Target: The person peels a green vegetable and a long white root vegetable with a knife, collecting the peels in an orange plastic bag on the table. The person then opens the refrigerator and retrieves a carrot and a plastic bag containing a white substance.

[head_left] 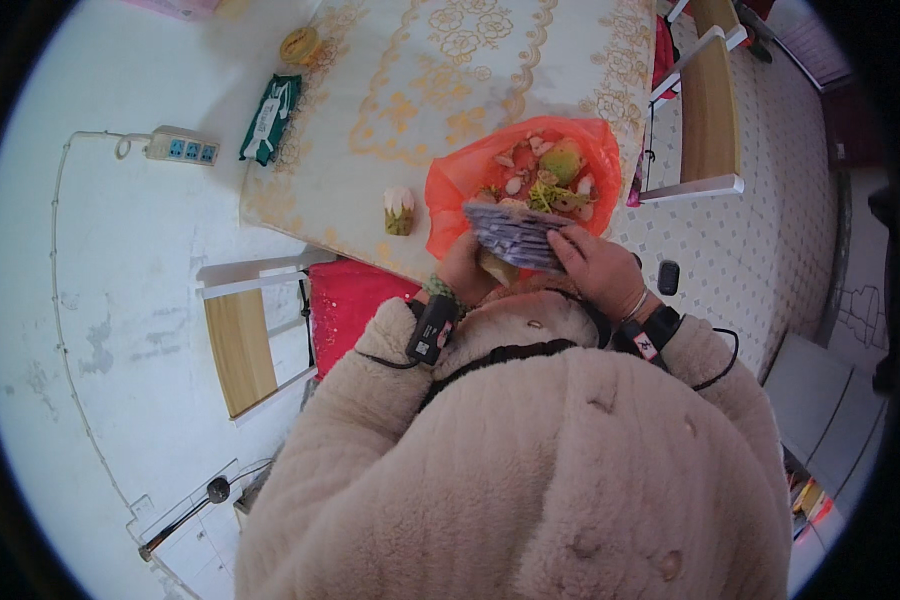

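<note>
Both my hands are in front of me at the table edge, over the near side of a red plastic bag (440,190). Between them is a purple-blue bundle (515,238) with many ridged layers, whose exact kind I cannot make out. My left hand (462,268) closes on its left end, its fingers partly hidden. My right hand (600,270) grips the right end, fingers bent over the edge. A tan piece (498,268) shows just under the bundle. Inside the open bag lie food scraps, among them a green rounded piece (562,160) and yellow-green leafy bits (550,195).
A small white-and-green cup-shaped object (399,212) stands left of the bag on the patterned tablecloth (460,90). Farther left lie a dark green packet (270,118) and a round yellow container (299,46). Wooden chairs stand at left (240,352) and right (710,120).
</note>
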### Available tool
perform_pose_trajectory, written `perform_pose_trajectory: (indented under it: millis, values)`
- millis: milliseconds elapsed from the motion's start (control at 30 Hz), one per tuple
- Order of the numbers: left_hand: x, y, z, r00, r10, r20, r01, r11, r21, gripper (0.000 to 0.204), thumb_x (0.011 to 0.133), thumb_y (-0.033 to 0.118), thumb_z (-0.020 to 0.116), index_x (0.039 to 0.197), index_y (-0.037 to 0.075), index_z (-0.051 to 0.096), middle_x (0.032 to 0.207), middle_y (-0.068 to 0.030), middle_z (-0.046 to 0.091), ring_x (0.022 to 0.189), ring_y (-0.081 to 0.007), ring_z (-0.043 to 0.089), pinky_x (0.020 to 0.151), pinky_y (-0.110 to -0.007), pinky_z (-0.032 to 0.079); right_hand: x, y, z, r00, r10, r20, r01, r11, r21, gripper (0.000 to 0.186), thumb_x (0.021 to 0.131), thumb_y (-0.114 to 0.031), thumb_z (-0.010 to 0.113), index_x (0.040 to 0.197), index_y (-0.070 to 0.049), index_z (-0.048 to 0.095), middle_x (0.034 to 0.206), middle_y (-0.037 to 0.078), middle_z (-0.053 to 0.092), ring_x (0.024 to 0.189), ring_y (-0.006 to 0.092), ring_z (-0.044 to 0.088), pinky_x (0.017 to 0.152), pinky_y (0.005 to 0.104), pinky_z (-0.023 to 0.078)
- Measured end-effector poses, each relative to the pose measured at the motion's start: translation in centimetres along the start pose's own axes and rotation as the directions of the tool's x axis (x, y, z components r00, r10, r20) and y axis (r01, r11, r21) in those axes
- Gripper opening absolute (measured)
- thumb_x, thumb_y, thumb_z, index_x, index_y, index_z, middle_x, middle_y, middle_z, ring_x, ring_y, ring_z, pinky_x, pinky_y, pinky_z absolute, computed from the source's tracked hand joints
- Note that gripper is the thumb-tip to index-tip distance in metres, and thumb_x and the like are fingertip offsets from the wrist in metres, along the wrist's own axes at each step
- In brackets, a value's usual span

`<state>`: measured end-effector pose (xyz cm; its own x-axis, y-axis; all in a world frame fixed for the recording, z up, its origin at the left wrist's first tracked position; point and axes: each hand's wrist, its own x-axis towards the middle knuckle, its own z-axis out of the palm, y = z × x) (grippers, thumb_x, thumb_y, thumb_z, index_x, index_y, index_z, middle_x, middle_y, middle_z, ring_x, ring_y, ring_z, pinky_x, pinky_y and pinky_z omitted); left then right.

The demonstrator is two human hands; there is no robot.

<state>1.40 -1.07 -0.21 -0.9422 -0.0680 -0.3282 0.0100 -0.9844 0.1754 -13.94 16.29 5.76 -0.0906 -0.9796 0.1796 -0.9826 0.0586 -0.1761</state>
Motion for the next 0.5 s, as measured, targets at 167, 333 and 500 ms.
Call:
perform_pose_trajectory:
  millis: [167, 333, 500]
  values:
    - [0.0, 0.0, 0.2, 0.999, -0.028, -0.021, 0.031, 0.986, 0.162, 0.041, 0.096, 0.026, 0.046, 0.132, 0.006, 0.045, 0.129, -0.0097, 0.054, 0.117, -0.0242, 0.054, 0.098, -0.041, 0.045, 0.2, -0.1, -0.1, 0.997, 0.019, 0.08, -0.02, 1.0, 0.007, 0.045, 0.082, -0.013, 0.058, 0.126, -0.007, 0.052, 0.113, 0.012, 0.059, 0.078, 0.026, 0.065, 0.064, 0.0342, 0.055]
    - [-0.1, -0.3, 0.9, 0.998, 0.031, -0.053, -0.015, 0.963, 0.27, 0.04, 0.096, 0.025, 0.049, 0.132, 0.006, 0.046, 0.129, -0.0091, 0.054, 0.117, -0.0228, 0.054, 0.1, -0.041, 0.044, 0.4, 0.4, -0.5, 0.977, 0.199, 0.082, -0.203, 0.978, 0.046, 0.05, 0.079, -0.021, 0.064, 0.124, -0.003, 0.052, 0.107, 0.011, 0.056, 0.074, 0.0286, 0.063, 0.061, 0.0358, 0.053]
    - [0.0, 0.0, 1.6, 0.996, 0.008, -0.089, 0.015, 0.969, 0.248, 0.044, 0.095, 0.016, 0.05, 0.137, 0.007, 0.041, 0.133, -0.0093, 0.05, 0.117, -0.0237, 0.053, 0.103, -0.042, 0.041, 0.1, 0.1, -0.4, 0.999, 0.029, 0.019, -0.032, 0.987, 0.156, 0.049, 0.08, -0.018, 0.061, 0.126, -0.004, 0.05, 0.109, 0.011, 0.056, 0.074, 0.0285, 0.064, 0.061, 0.0355, 0.053]
